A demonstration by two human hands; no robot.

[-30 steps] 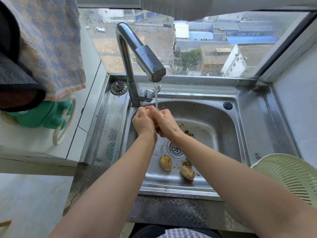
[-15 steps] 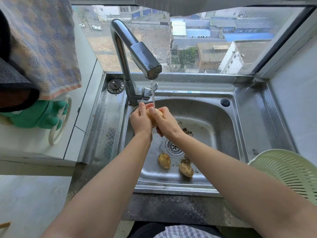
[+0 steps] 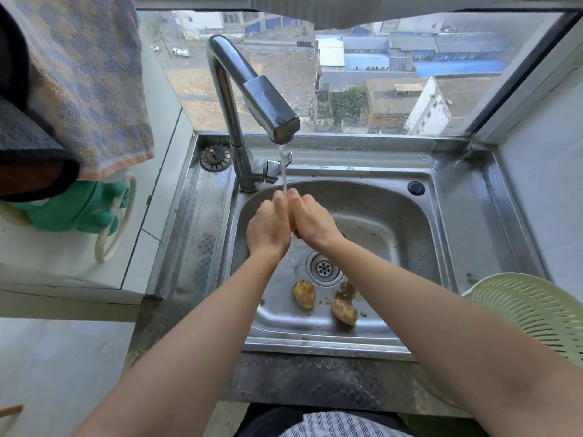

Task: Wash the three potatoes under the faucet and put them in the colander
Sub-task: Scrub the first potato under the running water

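Observation:
My left hand (image 3: pixel 268 228) and my right hand (image 3: pixel 312 220) are cupped together round a potato (image 3: pixel 292 223) under the water running from the chrome faucet (image 3: pixel 268 102). Only a thin yellow strip of that potato shows between my palms. Two more dirty potatoes lie on the floor of the steel sink (image 3: pixel 394 216), one (image 3: pixel 304 293) left of the other (image 3: pixel 344 311), both just below the drain. A pale green colander (image 3: pixel 536 313) stands on the counter at the right edge, empty as far as I can see.
A sink plug (image 3: pixel 215 157) lies on the steel ledge left of the faucet. Green rubber gloves (image 3: pixel 79 206) and hanging towels (image 3: pixel 88 89) are at the left. Bits of dirt lie around the drain (image 3: pixel 324 268). A window is behind the sink.
My hands have turned round the potato, so less of it shows than before. They stay under the stream. The two potatoes in the sink have not moved.

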